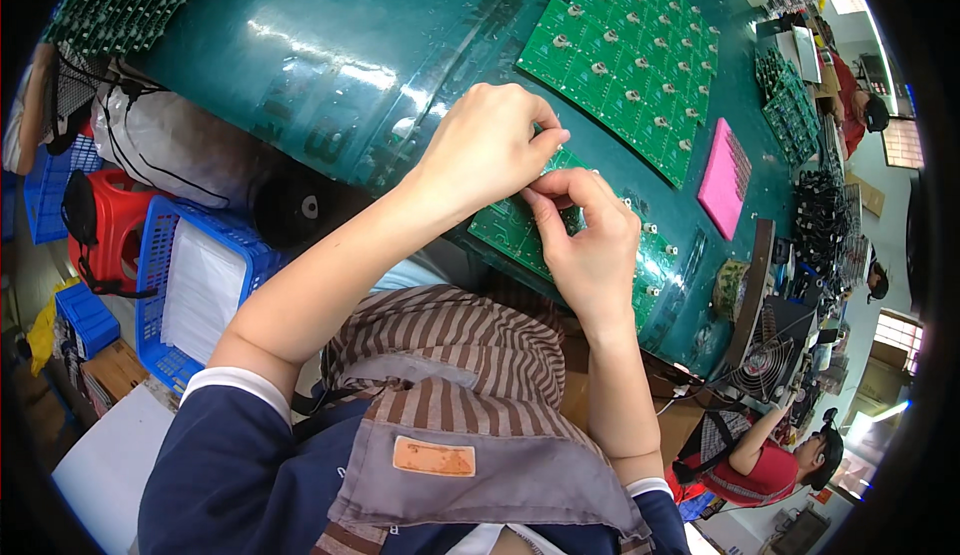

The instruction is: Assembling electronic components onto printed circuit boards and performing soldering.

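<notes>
A green circuit board (515,238) lies at the table's near edge, beneath both my hands. Small white-and-metal parts stand up along its right side. My left hand (490,145) is over the board's far left part, fingers bent and drawn together in a pinch. Close against it, my right hand (592,240) pinches with thumb and forefinger at the board's surface. The fingertips of the two hands nearly meet, and whatever is between them is hidden. Beyond the hands is a larger panel of green circuit boards (615,60), with round metal parts in rows.
A pink foam block (718,190) with rows of small pins sits right of the panel. More boards are stacked at the far left (125,0) and right (790,105) of the green table (320,65). Blue baskets (160,285) and a red stool (115,220) stand left. A person (750,465) sits at right.
</notes>
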A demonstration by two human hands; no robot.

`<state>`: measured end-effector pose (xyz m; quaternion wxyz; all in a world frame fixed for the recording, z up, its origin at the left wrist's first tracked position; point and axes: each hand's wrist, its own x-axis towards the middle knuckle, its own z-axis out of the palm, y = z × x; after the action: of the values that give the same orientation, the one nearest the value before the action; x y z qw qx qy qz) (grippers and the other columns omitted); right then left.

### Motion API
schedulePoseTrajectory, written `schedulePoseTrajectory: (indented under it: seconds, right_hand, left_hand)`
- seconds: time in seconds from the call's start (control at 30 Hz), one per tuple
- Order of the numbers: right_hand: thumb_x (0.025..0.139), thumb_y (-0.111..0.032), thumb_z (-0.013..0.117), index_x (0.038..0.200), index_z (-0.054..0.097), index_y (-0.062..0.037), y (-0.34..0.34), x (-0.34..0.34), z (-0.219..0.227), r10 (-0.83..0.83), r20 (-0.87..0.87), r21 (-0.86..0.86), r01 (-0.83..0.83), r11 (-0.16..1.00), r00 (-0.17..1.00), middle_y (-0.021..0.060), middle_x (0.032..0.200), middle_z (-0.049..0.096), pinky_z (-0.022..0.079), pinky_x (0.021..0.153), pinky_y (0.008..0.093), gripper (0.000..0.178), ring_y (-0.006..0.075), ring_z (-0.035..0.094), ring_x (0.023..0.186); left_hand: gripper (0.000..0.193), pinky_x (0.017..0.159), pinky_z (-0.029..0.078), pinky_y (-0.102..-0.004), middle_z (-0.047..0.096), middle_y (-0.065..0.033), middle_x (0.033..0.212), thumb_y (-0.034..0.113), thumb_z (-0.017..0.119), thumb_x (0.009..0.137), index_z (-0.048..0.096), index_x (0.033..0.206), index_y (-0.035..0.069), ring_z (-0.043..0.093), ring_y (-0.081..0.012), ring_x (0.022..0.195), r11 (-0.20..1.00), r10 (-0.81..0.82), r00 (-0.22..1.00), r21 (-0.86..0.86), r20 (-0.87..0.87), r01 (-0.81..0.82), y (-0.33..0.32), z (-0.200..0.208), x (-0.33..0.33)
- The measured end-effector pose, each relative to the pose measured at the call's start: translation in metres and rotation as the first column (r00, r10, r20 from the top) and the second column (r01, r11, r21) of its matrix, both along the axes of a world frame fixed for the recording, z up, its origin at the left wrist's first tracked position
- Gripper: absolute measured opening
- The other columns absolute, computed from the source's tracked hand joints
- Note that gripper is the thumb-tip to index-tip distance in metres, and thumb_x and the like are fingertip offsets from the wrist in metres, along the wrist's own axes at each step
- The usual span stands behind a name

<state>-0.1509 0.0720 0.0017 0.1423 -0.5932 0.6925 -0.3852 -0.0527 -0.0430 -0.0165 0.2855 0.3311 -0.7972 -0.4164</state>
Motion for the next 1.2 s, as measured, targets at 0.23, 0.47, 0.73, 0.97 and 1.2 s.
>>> schedulePoseTrajectory:
  seconds: [0.23,0.47,0.73,0.97,1.2]
  right_hand:
    - [0.075,0.003,0.068,0.08,0.06,-0.001,0.003,0.004,-0.004,-0.028,-0.013,-0.069,0.027,0.997,1.0,0.0096,0.075,0.062,0.048,0.062,0.0337,0.01,0.0243,0.061,0.068]
    - [0.075,0.001,0.069,0.079,0.06,-0.0019,0.004,0.008,-0.007,-0.069,-0.006,-0.088,0.068,0.994,0.998,0.0092,0.075,0.062,0.048,0.062,0.0325,0.01,0.0237,0.06,0.069]
    - [0.076,0.001,0.068,0.079,0.06,-0.002,0.005,0.008,-0.012,-0.1,0.034,-0.129,0.104,0.986,0.994,0.0091,0.075,0.062,0.048,0.062,0.0313,0.009,0.0236,0.06,0.069]
    - [0.076,0.002,0.067,0.079,0.059,-0.0008,0.001,0.005,-0.004,-0.04,-0.024,-0.056,0.039,0.998,0.999,0.0104,0.074,0.06,0.048,0.062,0.032,0.01,0.0238,0.06,0.067]
    - [0.076,0.003,0.067,0.079,0.057,-0.0004,-0.001,0.006,0.002,-0.021,-0.039,0.003,0.022,1.0,0.999,0.0112,0.073,0.059,0.047,0.061,0.0344,0.011,0.0259,0.059,0.067]
  left_hand:
    - [0.021,0.045,0.037,-0.0333,0.047,-0.0111,0.048,0.02,0.067,0.08,0.07,0.086,0.0,0.043,-0.0179,0.042,1.0,-0.003,1.0,0.0,-0.025,0.003,0.002,0.0,0.001]
    - [0.022,0.045,0.036,-0.0305,0.049,-0.0054,0.05,0.02,0.066,0.083,0.069,0.089,-0.001,0.041,-0.0143,0.044,0.994,0.062,0.994,0.096,-0.092,-0.053,0.003,0.002,0.005]
    - [0.018,0.068,0.041,-0.0255,0.051,-0.0084,0.093,0.008,0.055,0.091,0.052,0.105,-0.003,0.047,-0.0138,0.083,0.326,0.608,0.544,0.807,-0.578,0.493,-0.011,0.02,0.06]
    - [0.028,0.083,0.046,-0.029,0.044,-0.0183,0.112,-0.004,0.049,0.087,0.042,0.115,-0.004,0.048,-0.0224,0.099,0.208,0.707,0.536,0.86,-0.461,0.466,0.008,0.021,0.088]
    - [0.034,0.099,0.044,-0.0319,0.044,-0.0219,0.119,-0.012,0.046,0.085,0.041,0.117,-0.005,0.048,-0.0274,0.114,0.248,0.647,0.592,0.867,-0.48,0.432,0.018,0.018,0.09]
